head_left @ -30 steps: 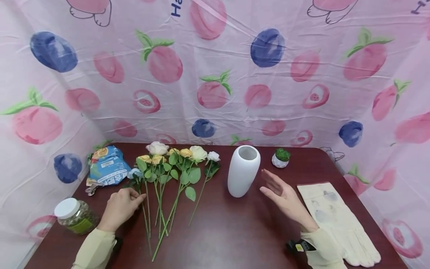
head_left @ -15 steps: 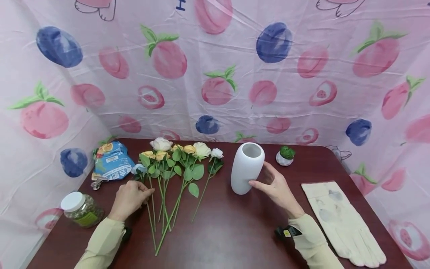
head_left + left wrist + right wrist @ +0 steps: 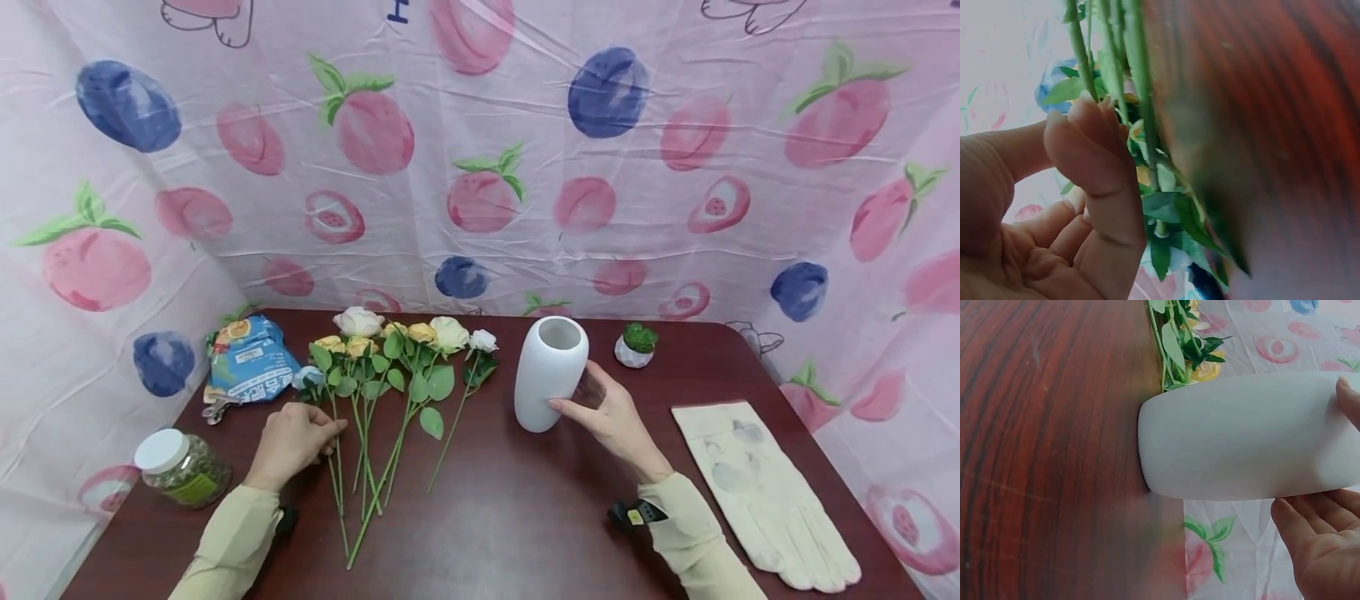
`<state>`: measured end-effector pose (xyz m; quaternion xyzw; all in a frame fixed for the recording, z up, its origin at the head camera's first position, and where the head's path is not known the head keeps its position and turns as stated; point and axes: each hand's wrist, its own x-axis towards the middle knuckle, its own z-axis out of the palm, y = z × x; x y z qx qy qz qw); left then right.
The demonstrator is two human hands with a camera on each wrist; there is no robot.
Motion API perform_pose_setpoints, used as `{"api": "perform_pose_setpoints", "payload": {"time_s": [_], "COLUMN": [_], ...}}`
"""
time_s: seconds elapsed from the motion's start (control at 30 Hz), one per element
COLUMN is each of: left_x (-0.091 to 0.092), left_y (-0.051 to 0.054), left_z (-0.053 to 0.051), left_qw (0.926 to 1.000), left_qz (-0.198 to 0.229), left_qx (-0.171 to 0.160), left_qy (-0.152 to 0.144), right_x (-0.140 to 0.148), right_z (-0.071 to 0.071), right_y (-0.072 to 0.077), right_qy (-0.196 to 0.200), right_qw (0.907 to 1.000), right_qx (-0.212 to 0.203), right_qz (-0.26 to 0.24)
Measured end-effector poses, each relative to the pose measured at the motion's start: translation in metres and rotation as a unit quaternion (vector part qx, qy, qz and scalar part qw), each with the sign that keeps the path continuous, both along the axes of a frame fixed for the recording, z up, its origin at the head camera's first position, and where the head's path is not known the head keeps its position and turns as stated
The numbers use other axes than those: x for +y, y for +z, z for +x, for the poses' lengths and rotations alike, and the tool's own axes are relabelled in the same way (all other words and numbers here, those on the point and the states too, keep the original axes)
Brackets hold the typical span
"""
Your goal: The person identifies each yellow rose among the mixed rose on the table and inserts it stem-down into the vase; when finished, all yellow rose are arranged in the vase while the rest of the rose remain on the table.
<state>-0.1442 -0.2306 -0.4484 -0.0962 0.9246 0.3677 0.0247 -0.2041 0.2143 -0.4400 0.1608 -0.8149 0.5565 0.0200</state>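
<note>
The white vase (image 3: 550,379) stands upright on the table; my right hand (image 3: 618,421) grips its right side, thumb in front and fingers behind. In the right wrist view the vase (image 3: 1235,437) lies between the thumb and fingers of that hand (image 3: 1329,544). Left of it, several artificial flowers lie with green stems (image 3: 395,462) toward me. My left hand (image 3: 296,442) is at the leftmost stems, below the blue flower (image 3: 308,377). The left wrist view shows the left hand's (image 3: 1079,187) thumb and finger pinching a green stem (image 3: 1079,47); the exact contact is partly hidden.
A lidded jar (image 3: 183,468) and a blue packet (image 3: 251,362) are at the left, with metal clips (image 3: 217,410) beside the packet. A small potted plant (image 3: 635,346) stands behind the right hand. White gloves (image 3: 765,492) lie at the right. A printed curtain hangs behind the table.
My right hand has moved left from beside the vase and closed around it. The left hand remains by the leftmost stems. The head view has shifted slightly.
</note>
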Motion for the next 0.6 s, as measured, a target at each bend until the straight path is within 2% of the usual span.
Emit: {"api": "perform_pose_setpoints", "payload": {"time_s": [0.17,0.3,0.6], "left_x": [0.003,0.005,0.02], "left_y": [0.008,0.019,0.047], "left_z": [-0.001,-0.004,-0.022], "left_qw": [0.9997,0.9987,0.9939], "left_qz": [0.005,0.009,0.034], "left_qx": [0.024,0.045,0.093], "left_qy": [-0.009,-0.022,-0.049], "right_x": [0.0,0.001,0.0], "right_z": [0.0,0.001,0.0], "right_y": [0.001,0.001,0.001], "right_qy": [-0.001,0.0,0.001], "right_qw": [1.0,1.0,1.0], "right_qx": [0.003,0.002,0.002], "right_qz": [0.0,0.001,-0.002]}}
